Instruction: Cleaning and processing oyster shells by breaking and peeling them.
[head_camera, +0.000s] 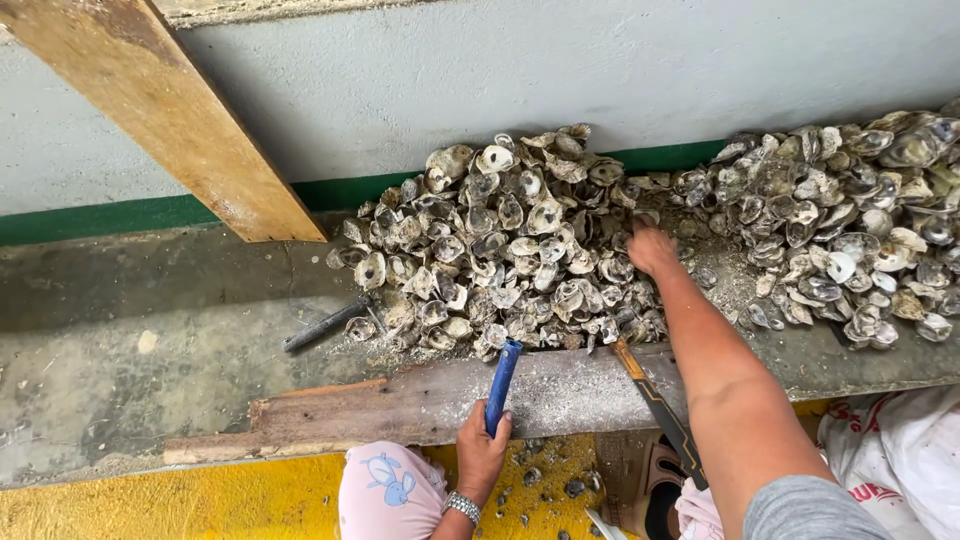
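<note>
My left grip (482, 447) closes round a blue-handled tool (502, 383), its handle slanting up to the foot of the oyster shell heap (500, 250). The shells are grey-white, rough, piled loose on the concrete surface (150, 330) against the wall. My right grip (652, 248) rests on the heap's right edge.

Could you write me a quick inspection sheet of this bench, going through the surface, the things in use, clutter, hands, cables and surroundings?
Surface: grey concrete ledge, gritty, with a worn wooden plank along its front edge.
Job's things: heap of oyster shells; blue-handled tool.
Clutter: dark tool lying left of the heap; orange-and-black-handled tool on the plank; shell bits on the yellow floor.
Hands: left hand grips the blue-handled tool; right hand reaches into the shells.
Cables: nothing seen.
Surroundings: grey wall with green band; slanting wooden beam; white sack.
</note>
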